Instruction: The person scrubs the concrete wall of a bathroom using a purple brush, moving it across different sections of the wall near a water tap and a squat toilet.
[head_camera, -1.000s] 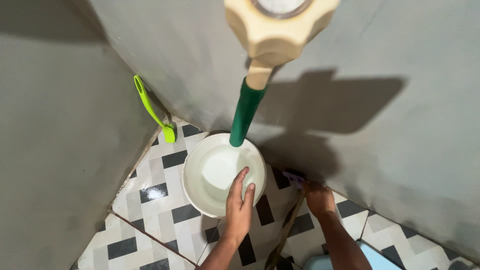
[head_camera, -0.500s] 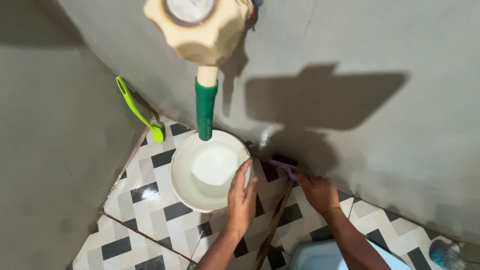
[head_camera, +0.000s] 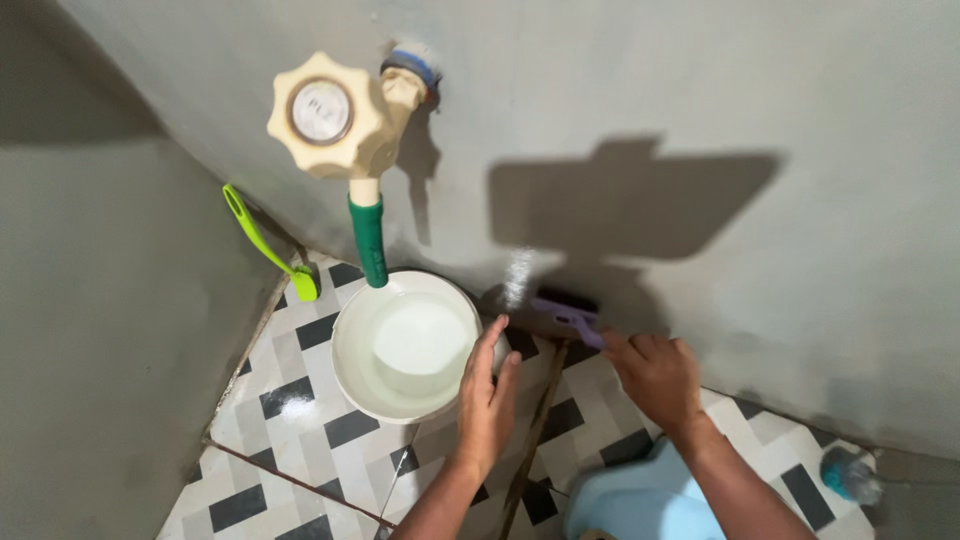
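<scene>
A white bucket (head_camera: 352, 385) with water in it stands on the tiled floor below a cream tap (head_camera: 328, 118) with a green spout (head_camera: 369, 243). My left hand (head_camera: 488, 400) rests flat against the bucket's right rim, fingers together. My right hand (head_camera: 655, 378) reaches toward a purple brush (head_camera: 568, 317) lying at the foot of the wall; its fingertips are at the handle's end, and I cannot tell whether it grips it. A thin wooden stick (head_camera: 530, 440) lies on the floor between my arms.
A green long-handled brush (head_camera: 268, 245) leans in the left corner. Grey walls close in behind and to the left. A light blue plastic item (head_camera: 625, 500) sits under my right forearm. A teal brush head (head_camera: 848, 473) lies at the wall on the right.
The view has pulled back, so the whole tap now shows. My right hand has lifted a little from the floor beside the purple brush. My left hand stays on the bucket rim.
</scene>
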